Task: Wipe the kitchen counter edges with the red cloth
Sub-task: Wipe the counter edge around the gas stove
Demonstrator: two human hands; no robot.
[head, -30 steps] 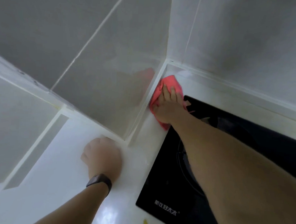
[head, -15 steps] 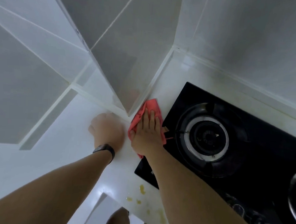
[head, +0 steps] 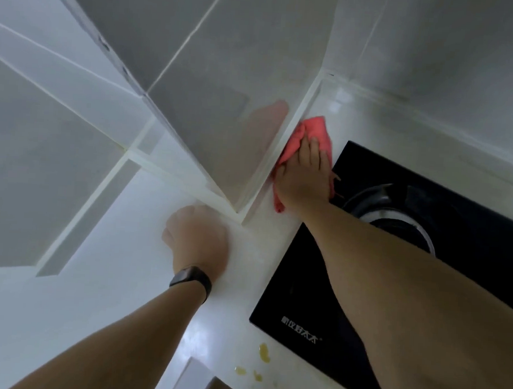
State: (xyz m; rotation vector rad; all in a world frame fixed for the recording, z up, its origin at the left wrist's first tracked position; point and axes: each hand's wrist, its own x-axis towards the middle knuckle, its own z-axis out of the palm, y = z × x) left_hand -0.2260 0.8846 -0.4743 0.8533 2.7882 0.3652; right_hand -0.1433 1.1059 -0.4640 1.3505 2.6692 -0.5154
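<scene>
Right hand presses the red cloth flat, fingers straight, on the worktop between tiled wall and black hob; left hand rests curled, empty.

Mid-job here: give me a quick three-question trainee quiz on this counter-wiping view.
1. True or false: the right hand presses the crumpled red cloth flat-fingered against the white counter.
2. The cloth lies between the grey tiled wall and: A) the black glass hob B) a sink C) a kettle
3. What sits on the left hand's wrist?

Key: 1 true; 2 A; 3 a black wristband.
</scene>
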